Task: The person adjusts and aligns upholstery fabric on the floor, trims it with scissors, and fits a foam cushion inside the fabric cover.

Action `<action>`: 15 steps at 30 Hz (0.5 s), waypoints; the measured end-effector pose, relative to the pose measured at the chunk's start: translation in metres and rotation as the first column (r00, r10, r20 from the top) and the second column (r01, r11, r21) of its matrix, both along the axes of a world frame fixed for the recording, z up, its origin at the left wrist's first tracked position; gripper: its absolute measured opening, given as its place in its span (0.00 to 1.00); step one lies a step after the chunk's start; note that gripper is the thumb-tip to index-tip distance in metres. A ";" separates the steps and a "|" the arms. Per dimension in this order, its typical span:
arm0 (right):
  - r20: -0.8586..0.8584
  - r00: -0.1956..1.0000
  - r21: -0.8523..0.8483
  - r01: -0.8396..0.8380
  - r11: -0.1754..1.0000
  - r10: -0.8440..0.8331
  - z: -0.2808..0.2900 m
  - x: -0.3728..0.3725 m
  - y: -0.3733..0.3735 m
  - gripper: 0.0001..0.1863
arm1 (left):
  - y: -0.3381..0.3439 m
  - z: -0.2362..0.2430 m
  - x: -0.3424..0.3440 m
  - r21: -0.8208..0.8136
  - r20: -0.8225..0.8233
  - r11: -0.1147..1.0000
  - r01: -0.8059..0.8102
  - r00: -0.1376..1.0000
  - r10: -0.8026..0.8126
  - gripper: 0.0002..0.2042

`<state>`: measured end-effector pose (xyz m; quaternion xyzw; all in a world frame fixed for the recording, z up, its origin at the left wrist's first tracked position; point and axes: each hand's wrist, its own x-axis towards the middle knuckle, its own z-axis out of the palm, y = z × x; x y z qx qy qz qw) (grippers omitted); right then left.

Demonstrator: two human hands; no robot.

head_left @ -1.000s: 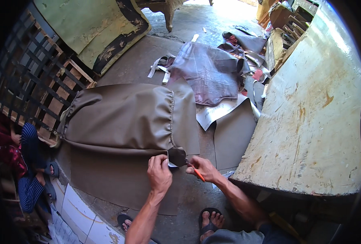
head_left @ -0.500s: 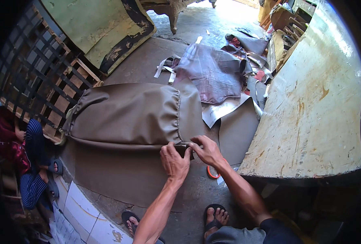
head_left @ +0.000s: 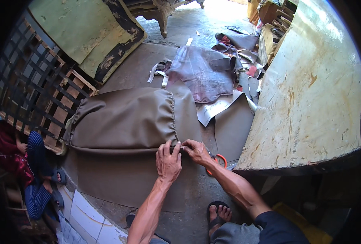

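I have both hands, left (head_left: 168, 160) and right (head_left: 196, 151), pinched shut on the near seam of the padded brown leatherette cushion cover (head_left: 127, 120). Orange-handled scissors (head_left: 218, 160) lie just right of it. I'd keep the gathers even and tension steady.

Left hand (head_left: 168, 160) and right hand (head_left: 196, 151) side by side, both pinching the near edge of a brown cover (head_left: 127, 120) at its gathered seam. Cover lies on a brown sheet (head_left: 123, 183) spread on the floor (head_left: 196, 28). Orange-handled scissors (head_left: 219, 160) just right of right wrist. Purple fabric (head_left: 205, 73) beyond. Worn board (head_left: 310, 89) at right. Seated person (head_left: 26, 162) at left edge.
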<state>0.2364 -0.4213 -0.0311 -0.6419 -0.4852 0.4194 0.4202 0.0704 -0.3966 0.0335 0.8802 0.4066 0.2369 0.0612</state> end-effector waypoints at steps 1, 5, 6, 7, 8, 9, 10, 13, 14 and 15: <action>-0.015 1.000 -0.019 0.012 1.000 -0.012 0.000 -0.001 0.000 0.15 | 0.002 -0.007 0.001 -0.048 -0.054 0.999 -0.001 0.999 -0.001 0.17; -0.074 0.997 -0.142 0.009 0.990 -0.020 -0.001 0.002 -0.002 0.16 | 0.012 -0.018 -0.008 -0.051 -0.092 0.998 0.040 0.995 -0.045 0.16; -0.055 0.998 -0.181 -0.025 0.983 0.015 -0.003 0.005 -0.006 0.17 | 0.012 -0.015 -0.011 -0.058 -0.058 0.996 0.064 0.996 -0.068 0.15; -0.038 0.998 -0.221 -0.059 0.974 0.051 -0.004 0.008 -0.010 0.18 | 0.012 -0.012 -0.012 -0.064 -0.024 0.994 0.088 0.996 -0.090 0.15; -0.040 0.998 -0.220 -0.055 0.974 0.047 -0.002 0.009 -0.014 0.18 | 0.009 -0.010 -0.015 -0.064 -0.026 0.994 0.093 0.995 -0.095 0.15; -0.077 0.996 -0.258 -0.070 0.964 0.052 0.000 0.009 -0.019 0.18 | 0.005 -0.009 -0.019 -0.053 -0.034 0.996 0.066 0.997 -0.068 0.17; -0.112 0.992 -0.295 -0.088 0.951 0.057 0.003 0.008 -0.023 0.19 | 0.000 -0.008 -0.021 -0.042 -0.041 0.998 0.039 0.998 -0.041 0.18; -0.132 0.988 -0.280 -0.114 0.953 0.080 -0.007 0.009 -0.024 0.19 | -0.004 -0.014 -0.019 -0.092 -0.026 0.992 -0.085 0.996 0.083 0.17; -0.144 0.985 -0.283 -0.131 0.950 0.093 -0.003 0.007 -0.023 0.19 | -0.004 -0.015 -0.019 -0.130 -0.008 0.979 -0.154 0.988 0.154 0.16; -0.142 0.985 -0.281 -0.136 0.950 0.099 0.001 0.004 -0.023 0.19 | -0.003 -0.016 -0.019 -0.093 0.018 0.980 -0.174 0.984 0.176 0.13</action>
